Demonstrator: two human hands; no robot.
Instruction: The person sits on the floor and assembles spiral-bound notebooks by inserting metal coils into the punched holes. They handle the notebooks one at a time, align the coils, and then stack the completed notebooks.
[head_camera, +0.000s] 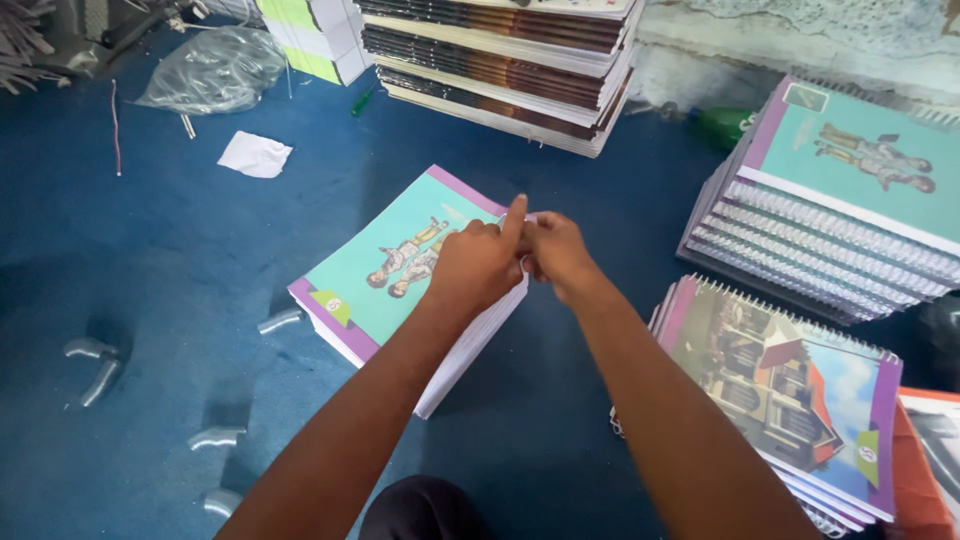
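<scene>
Nearest: four curved metal pieces on blue floor, lower left. One stack of spiral notebooks with house cover, lower right. Middle: one unbound book block with teal cover lying flat on floor. Left hand rests on its right edge, index finger raised; right hand just beside, fingertips pinching there; pinched item not discernible. Farther: one teal notebook stack right, one tall dark stack top, one crumpled paper.

Clear crumpled plastic bag at top left, green-and-white wrapped packs beside it, perhaps paper reams
</scene>
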